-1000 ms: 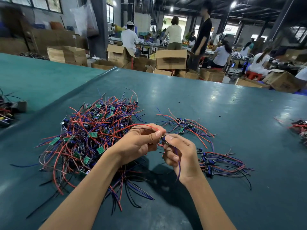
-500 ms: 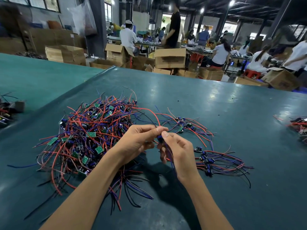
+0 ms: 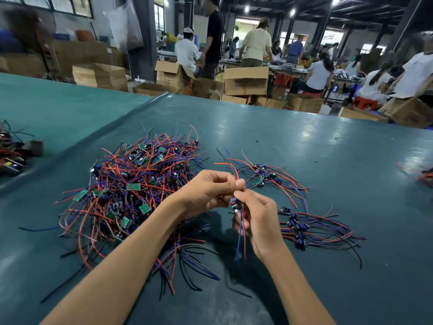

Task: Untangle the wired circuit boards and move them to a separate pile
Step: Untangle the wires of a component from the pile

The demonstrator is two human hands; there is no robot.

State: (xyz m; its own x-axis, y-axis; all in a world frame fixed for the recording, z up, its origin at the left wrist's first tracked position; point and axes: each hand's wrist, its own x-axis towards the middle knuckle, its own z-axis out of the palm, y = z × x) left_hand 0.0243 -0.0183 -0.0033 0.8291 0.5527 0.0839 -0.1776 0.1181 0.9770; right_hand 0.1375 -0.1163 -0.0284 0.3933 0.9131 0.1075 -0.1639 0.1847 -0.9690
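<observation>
A big tangled heap of small green circuit boards with red, blue and black wires (image 3: 138, 186) lies on the teal table at the left. My left hand (image 3: 206, 186) pinches the upper red and black wires of one wired circuit board (image 3: 235, 205) held above the table. My right hand (image 3: 257, 216) grips that board from below, and its blue and red wires hang down past my wrist. To the right lie a small loose group of boards (image 3: 267, 174) and a neat row of sorted boards (image 3: 302, 228).
The teal table (image 3: 304, 146) stretches far back and right. More wired parts lie at the left edge (image 3: 14, 153) and the right edge (image 3: 424, 174). Cardboard boxes (image 3: 246, 80) and several people at work stand beyond the table.
The board in my hands has come free of the heap: its red wire no longer arcs back into the heap, and its upper wire ends now stick up free above my left hand.
</observation>
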